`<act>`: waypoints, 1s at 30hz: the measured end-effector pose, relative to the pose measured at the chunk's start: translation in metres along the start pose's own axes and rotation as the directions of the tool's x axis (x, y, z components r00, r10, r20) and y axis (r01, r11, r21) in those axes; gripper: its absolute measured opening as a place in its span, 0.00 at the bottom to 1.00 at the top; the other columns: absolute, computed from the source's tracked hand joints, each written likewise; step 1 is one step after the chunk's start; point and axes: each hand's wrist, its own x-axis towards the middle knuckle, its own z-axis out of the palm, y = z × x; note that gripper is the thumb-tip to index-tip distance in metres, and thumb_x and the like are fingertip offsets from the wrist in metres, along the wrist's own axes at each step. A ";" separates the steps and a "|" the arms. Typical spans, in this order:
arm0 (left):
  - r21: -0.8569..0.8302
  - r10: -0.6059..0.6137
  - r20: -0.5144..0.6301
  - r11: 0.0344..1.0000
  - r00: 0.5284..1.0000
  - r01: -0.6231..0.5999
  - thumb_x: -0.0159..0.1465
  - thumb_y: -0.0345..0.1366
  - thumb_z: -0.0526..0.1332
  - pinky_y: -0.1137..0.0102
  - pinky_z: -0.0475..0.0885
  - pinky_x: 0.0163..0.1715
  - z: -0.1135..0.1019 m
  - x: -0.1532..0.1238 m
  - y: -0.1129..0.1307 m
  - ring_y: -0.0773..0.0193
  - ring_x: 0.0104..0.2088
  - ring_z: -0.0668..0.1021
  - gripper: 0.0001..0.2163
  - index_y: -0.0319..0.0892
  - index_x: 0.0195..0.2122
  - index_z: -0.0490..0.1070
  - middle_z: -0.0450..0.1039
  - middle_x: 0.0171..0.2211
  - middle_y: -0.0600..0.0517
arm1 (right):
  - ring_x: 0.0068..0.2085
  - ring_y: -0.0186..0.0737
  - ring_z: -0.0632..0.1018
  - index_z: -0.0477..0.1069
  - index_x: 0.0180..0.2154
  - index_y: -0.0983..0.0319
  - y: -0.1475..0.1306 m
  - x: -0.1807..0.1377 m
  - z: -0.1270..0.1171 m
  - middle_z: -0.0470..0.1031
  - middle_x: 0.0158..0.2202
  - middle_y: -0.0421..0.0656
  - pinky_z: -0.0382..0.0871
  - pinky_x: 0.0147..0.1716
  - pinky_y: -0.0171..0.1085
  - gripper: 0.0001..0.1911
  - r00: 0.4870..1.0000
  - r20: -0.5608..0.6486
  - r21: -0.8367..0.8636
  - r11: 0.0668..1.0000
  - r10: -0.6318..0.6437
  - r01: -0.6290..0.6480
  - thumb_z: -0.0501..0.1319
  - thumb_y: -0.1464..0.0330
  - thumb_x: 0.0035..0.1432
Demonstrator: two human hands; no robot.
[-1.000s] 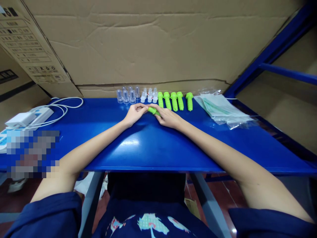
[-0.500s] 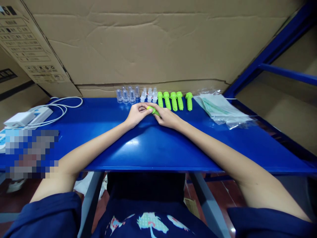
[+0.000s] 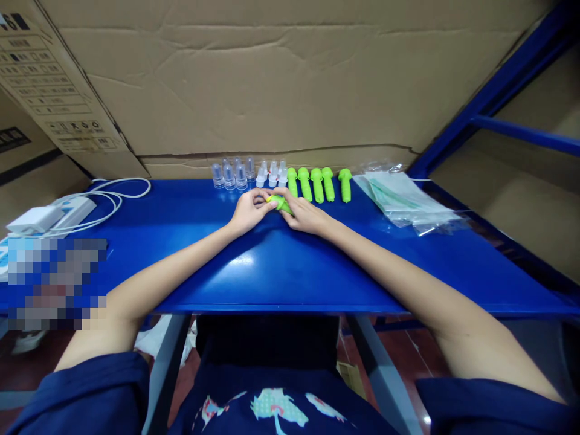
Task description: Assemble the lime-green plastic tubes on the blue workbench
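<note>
Above the middle of the blue table, my right hand (image 3: 309, 215) is closed around a lime-green ribbed sleeve (image 3: 284, 205). The thumb and fingers of my left hand (image 3: 247, 212) pinch its yellowish left end, where the fingertips of both hands meet. Just beyond my hands stand several small white-and-clear nozzles (image 3: 272, 175) and, to their left, several clear plastic caps (image 3: 229, 176). A row of several more lime-green sleeves (image 3: 317, 185) lies behind my right hand, one of them (image 3: 345, 185) set apart at the right.
Clear plastic bags with pale green-and-white contents (image 3: 399, 196) lie at the table's right. A white charger (image 3: 36, 219) and looped cable (image 3: 120, 194) rest at the left, near a blurred-out patch. Cardboard (image 3: 254, 84) walls the back; a blue metal frame (image 3: 480, 115) rises at the right.
The green sleeve has turned slightly between my fingers, and more of it shows now. Both hands keep nearly the same place. Objects on the table have not moved.
</note>
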 end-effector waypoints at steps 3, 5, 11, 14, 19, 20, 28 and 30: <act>0.043 0.048 0.009 0.998 0.999 -0.048 0.54 0.38 0.72 0.60 0.81 0.49 0.000 -0.002 0.002 0.58 0.45 0.83 0.15 0.38 0.31 0.67 0.77 0.51 0.42 | 0.40 0.52 0.82 0.49 0.66 0.64 0.000 0.000 0.000 0.79 0.49 0.54 0.77 0.41 0.48 0.29 1.000 0.006 -0.007 1.000 0.018 -0.018 0.51 0.73 0.65; 0.078 0.079 0.005 0.994 0.997 -0.080 0.55 0.39 0.71 0.61 0.81 0.48 0.001 -0.004 0.003 0.58 0.45 0.83 0.14 0.38 0.31 0.67 0.77 0.51 0.42 | 0.40 0.53 0.82 0.50 0.66 0.64 0.001 0.000 0.001 0.78 0.51 0.55 0.77 0.41 0.48 0.29 1.000 0.005 -0.003 1.000 0.029 -0.029 0.51 0.73 0.64; 0.098 0.146 -0.017 0.985 0.989 -0.143 0.57 0.39 0.71 0.64 0.81 0.49 0.003 -0.007 0.003 0.59 0.44 0.83 0.13 0.39 0.33 0.68 0.78 0.49 0.43 | 0.40 0.52 0.82 0.50 0.65 0.64 0.001 -0.001 0.000 0.78 0.53 0.56 0.77 0.42 0.48 0.28 1.000 -0.011 0.010 1.000 0.020 -0.020 0.50 0.72 0.65; 0.097 0.159 -0.021 0.983 0.987 -0.157 0.57 0.39 0.70 0.64 0.81 0.48 0.002 -0.005 0.000 0.60 0.44 0.83 0.13 0.38 0.33 0.68 0.79 0.47 0.43 | 0.40 0.50 0.82 0.50 0.65 0.63 0.001 -0.001 0.000 0.77 0.54 0.55 0.77 0.42 0.47 0.28 1.000 -0.029 0.014 1.000 0.000 0.001 0.50 0.72 0.65; 0.147 0.245 -0.006 0.959 0.970 -0.241 0.59 0.38 0.69 0.63 0.81 0.49 0.000 -0.003 -0.004 0.60 0.45 0.83 0.11 0.39 0.33 0.68 0.77 0.48 0.44 | 0.39 0.51 0.82 0.49 0.65 0.63 0.005 0.001 0.004 0.78 0.51 0.55 0.77 0.40 0.47 0.28 0.999 -0.042 -0.009 1.000 -0.010 0.010 0.51 0.73 0.65; 0.167 0.267 -0.003 0.950 0.964 -0.263 0.60 0.38 0.69 0.63 0.81 0.48 0.000 -0.003 -0.004 0.60 0.45 0.82 0.11 0.40 0.33 0.68 0.77 0.48 0.44 | 0.38 0.51 0.82 0.49 0.65 0.63 0.006 0.001 0.005 0.78 0.50 0.55 0.77 0.40 0.47 0.28 0.999 -0.045 -0.013 1.000 -0.009 0.008 0.51 0.73 0.65; 0.355 0.425 -0.003 0.847 0.905 -0.396 0.63 0.33 0.66 0.62 0.79 0.50 0.003 -0.008 -0.001 0.57 0.52 0.80 0.04 0.39 0.34 0.72 0.75 0.50 0.41 | 0.36 0.52 0.81 0.49 0.64 0.61 0.007 0.002 0.006 0.77 0.50 0.54 0.76 0.37 0.47 0.28 0.996 -0.089 0.023 1.000 0.012 -0.010 0.51 0.73 0.64; 0.393 0.444 -0.009 0.825 0.896 -0.405 0.63 0.32 0.66 0.60 0.77 0.53 0.002 -0.008 -0.002 0.56 0.53 0.79 0.03 0.39 0.34 0.73 0.75 0.51 0.41 | 0.36 0.51 0.81 0.49 0.64 0.61 0.008 0.002 0.007 0.77 0.49 0.54 0.76 0.37 0.47 0.28 0.995 -0.101 0.031 1.000 0.010 -0.007 0.51 0.72 0.64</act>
